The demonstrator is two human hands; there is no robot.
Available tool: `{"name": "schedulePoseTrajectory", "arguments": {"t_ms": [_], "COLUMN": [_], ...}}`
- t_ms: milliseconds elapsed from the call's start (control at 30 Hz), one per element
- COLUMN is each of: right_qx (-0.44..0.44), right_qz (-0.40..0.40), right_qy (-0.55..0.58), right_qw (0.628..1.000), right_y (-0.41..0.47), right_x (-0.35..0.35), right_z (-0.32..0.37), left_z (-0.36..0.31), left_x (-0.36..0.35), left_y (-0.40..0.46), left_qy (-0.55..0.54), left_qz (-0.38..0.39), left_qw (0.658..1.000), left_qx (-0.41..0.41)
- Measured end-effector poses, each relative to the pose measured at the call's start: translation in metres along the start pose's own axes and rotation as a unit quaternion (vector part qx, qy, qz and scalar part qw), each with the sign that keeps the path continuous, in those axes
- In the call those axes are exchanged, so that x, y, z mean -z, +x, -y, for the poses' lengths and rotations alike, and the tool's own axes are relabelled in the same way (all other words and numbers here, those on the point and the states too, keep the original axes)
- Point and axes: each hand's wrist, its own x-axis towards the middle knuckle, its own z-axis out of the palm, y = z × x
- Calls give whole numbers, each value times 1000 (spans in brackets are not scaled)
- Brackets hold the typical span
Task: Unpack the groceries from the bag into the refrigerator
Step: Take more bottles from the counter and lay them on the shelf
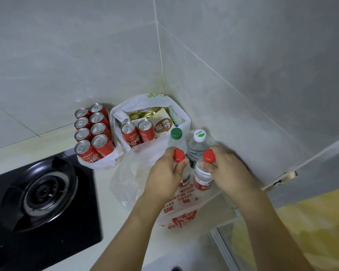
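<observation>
Both hands are at a thin plastic bag [133, 177] with red print that lies on the pale desk [114, 212], near the corner of the tiled wall [243, 55]. The left hand [162, 178] holds a bottle with a red cap [178, 155] by the neck; the thumb and fingers are curled around it just under the cap. The right hand [229, 171] grips in the same way a second red-capped bottle [203, 177], which has a red label and stands upright at the bag's mouth. The body of the left bottle is mostly hidden behind the hand, so I cannot tell if it is out of the bag.

Just behind the two caps stand a bottle with a green cap [176, 133] and a clear bottle with a white cap [197, 147], close to each other.

Further back, in the corner, a white bag [182, 114] stands open. It holds two red cans [136, 133], a pale packet [163, 127] and some gold-wrapped items [143, 114]. To its left another white bag holds eight red cans [92, 130] in two rows. A black gas stove [41, 194] is at the left side of the desk.
</observation>
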Motion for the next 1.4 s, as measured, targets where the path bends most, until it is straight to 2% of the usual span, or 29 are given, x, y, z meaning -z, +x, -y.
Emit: {"name": "schedulePoseTrajectory", "arguments": {"t_ms": [133, 333, 500, 600, 733, 833, 967, 1100, 1400], "right_qx": [29, 102, 187, 227, 238, 230, 246, 275, 345], "right_qz": [-55, -121, -121, -143, -220, -254, -260, -229, -112], "right_qy": [-18, 120, 295, 352, 430, 447, 437, 412, 418], "right_qw": [998, 980, 929, 897, 843, 826, 825, 838, 833], "right_y": [-10, -31, -44, -52, -64, -72, -81, -88, -84], "right_x": [18, 62, 75, 76, 75, 76, 66, 52, 32], "right_z": [12, 60, 116, 151, 195, 226, 259, 278, 319], "left_z": [0, -33, -66, -76, -76, -66, -49, -37, -16], "left_x": [21, 83, 145, 182, 221, 243, 262, 275, 289], "left_y": [-16, -50, -80, -97, -122, -138, -156, -168, -183], "left_qy": [-24, -71, -106, -118, -144, -131, -165, -160, -133], "left_qz": [-55, -148, -258, -321, -352, -368, -429, -483, -517], "left_qw": [998, 985, 955, 935, 920, 916, 885, 861, 844], "left_qx": [1, -54, -99, -95, -95, -95, -73, -27, 47]}}
